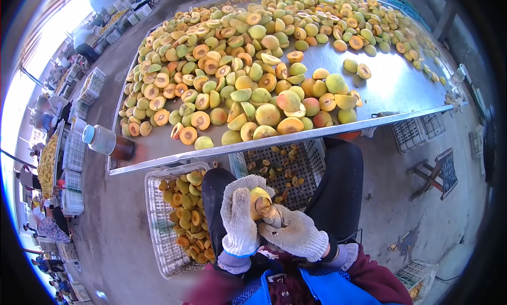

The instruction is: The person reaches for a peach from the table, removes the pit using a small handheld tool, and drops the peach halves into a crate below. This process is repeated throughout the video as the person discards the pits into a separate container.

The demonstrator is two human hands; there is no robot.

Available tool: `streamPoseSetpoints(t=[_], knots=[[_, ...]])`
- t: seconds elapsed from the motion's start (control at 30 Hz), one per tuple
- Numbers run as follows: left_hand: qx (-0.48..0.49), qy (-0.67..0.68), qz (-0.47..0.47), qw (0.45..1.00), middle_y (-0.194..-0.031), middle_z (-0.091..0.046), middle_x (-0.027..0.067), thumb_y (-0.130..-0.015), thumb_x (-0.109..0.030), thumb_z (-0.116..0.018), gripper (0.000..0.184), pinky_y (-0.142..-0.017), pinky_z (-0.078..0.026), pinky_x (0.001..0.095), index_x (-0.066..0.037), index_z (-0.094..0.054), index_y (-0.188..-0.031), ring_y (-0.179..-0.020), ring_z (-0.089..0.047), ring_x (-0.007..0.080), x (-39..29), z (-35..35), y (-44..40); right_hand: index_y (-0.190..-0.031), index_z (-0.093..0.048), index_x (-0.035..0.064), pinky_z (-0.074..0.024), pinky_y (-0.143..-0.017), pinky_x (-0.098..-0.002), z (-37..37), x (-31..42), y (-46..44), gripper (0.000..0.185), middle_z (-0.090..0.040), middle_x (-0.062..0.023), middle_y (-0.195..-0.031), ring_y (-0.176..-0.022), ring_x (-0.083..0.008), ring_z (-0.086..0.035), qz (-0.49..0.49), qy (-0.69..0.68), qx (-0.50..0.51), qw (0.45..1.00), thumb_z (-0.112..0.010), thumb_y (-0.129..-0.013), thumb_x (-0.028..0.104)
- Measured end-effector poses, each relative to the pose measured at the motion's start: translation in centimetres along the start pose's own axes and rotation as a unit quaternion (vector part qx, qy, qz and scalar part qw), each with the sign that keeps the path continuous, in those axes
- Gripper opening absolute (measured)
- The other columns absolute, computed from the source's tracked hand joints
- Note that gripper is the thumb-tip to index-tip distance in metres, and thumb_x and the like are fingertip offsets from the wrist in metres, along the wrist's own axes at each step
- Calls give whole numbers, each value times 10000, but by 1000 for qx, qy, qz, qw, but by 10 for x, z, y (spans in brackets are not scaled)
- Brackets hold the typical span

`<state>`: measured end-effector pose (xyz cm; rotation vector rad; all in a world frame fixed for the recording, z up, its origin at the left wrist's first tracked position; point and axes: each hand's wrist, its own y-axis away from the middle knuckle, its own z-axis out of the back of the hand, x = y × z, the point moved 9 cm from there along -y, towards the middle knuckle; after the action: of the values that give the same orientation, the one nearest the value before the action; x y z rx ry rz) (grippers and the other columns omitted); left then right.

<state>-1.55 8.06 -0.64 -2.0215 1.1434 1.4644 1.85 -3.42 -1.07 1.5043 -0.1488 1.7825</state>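
Note:
My left hand (pixel 238 218), in a whitish knitted glove, is wrapped round a yellow peach (pixel 257 195) above my lap. My right hand (pixel 297 232), gloved too, is closed against the same fruit, its brown-stained fingertips at the cut side. A small dark, curved shape shows there; whether it is a tool or the pit I cannot tell. Below my hands, between my knees, stands a crate (pixel 317 165) with scattered pits and scraps. By my left knee a white crate (pixel 153 220) holds many peach halves.
A metal table (pixel 391 86) in front bears a large heap of halved peaches (pixel 227 62). On its left corner stands a bottle (pixel 108 141) of brown liquid. A folding stool (pixel 438 173) and crates (pixel 420 131) are at right. Other people work at far left.

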Motion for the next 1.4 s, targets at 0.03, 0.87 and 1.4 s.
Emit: streamPoseSetpoints(t=[0.03,0.87,1.4], knots=[[0,0,0,1000,-1088,-630,125,-1002,-361,-491,400,-835,-515,329,-7,-540,-1183,-940,-631,206,-2,-1,-2,-1083,-589,146,-522,-674,-418,0,0,0,398,-682,-119,-785,-740,-333,-672,0,0,0,1000,-614,-860,475],[57,-65,-57,995,-1192,-585,152,-999,-403,-473,477,-894,-487,379,3,-497,-1249,-1032,-604,255,-17,-30,6,-1102,-609,144,-526,-714,-406,6,-10,5,374,-694,-119,-840,-781,-323,-681,-45,-72,30,996,-651,-844,412],[174,-485,-300,803,-1115,-614,188,-978,-188,-495,255,-815,-499,357,-11,-589,-1135,-960,-635,277,-41,-82,11,-952,-605,88,-403,-405,-212,-6,-24,15,186,-583,1,-645,-483,-66,-531,-161,-413,236,865,-671,-900,254]])
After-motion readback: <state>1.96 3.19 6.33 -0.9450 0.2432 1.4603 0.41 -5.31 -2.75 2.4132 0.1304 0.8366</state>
